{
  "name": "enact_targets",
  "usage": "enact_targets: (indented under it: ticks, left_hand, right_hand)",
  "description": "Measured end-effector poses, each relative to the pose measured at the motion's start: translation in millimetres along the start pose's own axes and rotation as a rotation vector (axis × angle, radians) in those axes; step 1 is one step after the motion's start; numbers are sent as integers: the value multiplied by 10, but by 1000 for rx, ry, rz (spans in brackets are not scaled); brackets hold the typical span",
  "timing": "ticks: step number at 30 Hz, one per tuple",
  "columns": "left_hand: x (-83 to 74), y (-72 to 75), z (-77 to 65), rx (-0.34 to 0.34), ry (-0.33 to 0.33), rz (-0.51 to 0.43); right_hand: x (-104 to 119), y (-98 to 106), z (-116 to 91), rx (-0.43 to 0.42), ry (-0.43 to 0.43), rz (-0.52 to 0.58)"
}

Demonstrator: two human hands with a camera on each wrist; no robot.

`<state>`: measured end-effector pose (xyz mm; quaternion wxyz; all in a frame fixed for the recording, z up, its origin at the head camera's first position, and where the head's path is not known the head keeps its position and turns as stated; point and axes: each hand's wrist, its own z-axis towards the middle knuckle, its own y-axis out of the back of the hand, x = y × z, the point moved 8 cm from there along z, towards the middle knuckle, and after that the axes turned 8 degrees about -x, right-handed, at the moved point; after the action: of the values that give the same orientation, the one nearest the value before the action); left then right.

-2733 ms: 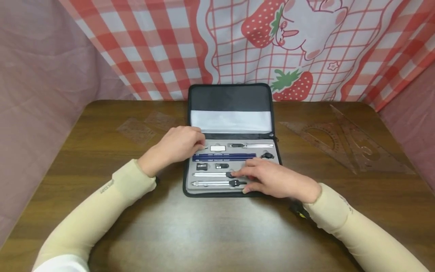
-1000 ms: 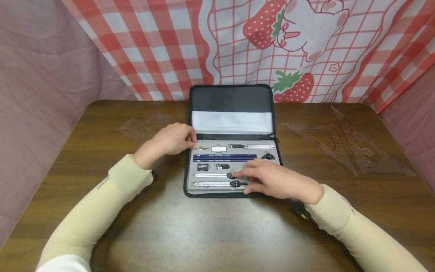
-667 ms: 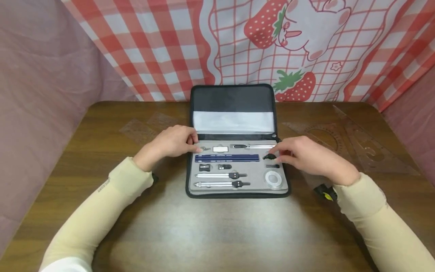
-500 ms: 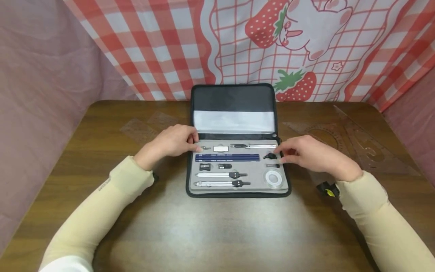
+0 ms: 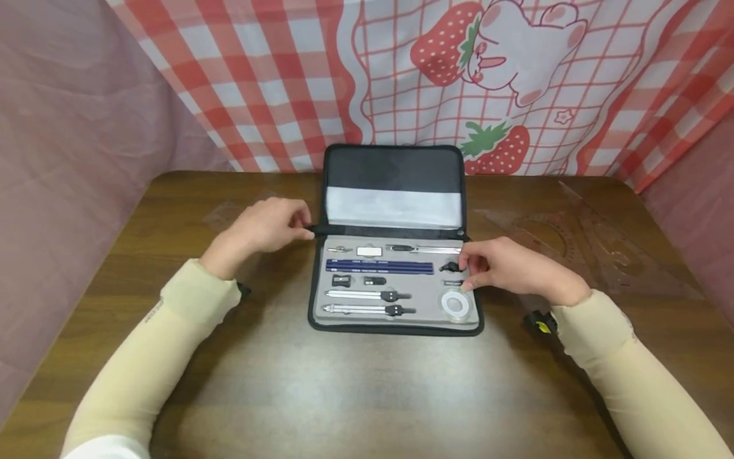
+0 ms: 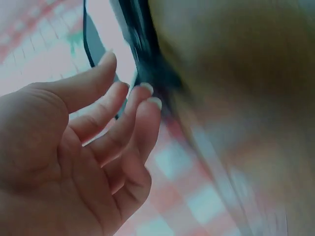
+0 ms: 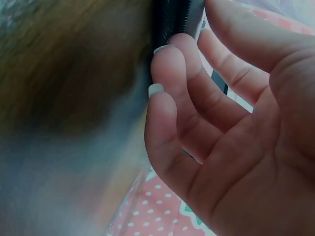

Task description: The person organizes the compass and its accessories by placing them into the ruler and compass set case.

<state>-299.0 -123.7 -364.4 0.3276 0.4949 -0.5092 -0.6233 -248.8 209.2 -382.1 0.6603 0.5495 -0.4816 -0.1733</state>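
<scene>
An unzipped black drawing-instrument case [image 5: 395,328] lies open on the table, its lid tilted up at the back. Its grey tray holds several blue pencils [image 5: 380,266], two compasses [image 5: 367,310], a sharpener [image 5: 341,280], a white eraser [image 5: 369,251] and a round tape-like ring [image 5: 455,305]. At the left end of the hinge, beside a black zipper tail [image 5: 320,229], is my left hand [image 5: 260,223]; its fingers are loosely bent with a gap to the thumb. My right hand [image 5: 504,268] grips the case's right edge, thumb on the tray side, fingertips against the zipper [image 7: 183,19].
Transparent set squares [image 5: 622,252] and a protractor [image 5: 541,233] lie on the wooden table [image 5: 367,395] at right. Another clear template [image 5: 220,215] lies at left, partly hidden by my left hand. A checkered strawberry cloth [image 5: 287,89] hangs behind.
My left hand has moved left and back from the tray corner to the hinge. Earlier, my right hand left the compasses for the right edge. The case has shifted slightly left.
</scene>
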Motion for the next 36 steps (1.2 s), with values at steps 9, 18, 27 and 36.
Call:
enact_targets:
  ticks: [9, 18, 27, 36]
  left_hand:
    - [1063, 346, -166, -55, 223, 70]
    - [1462, 227, -287, 96, 364, 111]
    - [1482, 160, -255, 209, 294, 36]
    - [1076, 343, -193, 22, 26, -347]
  right_hand:
    - [4, -27, 9, 26, -15, 16]
    - [-30, -33, 5, 34, -45, 29]
    - [-22, -50, 17, 40, -42, 41]
    - [-44, -58, 11, 44, -54, 46]
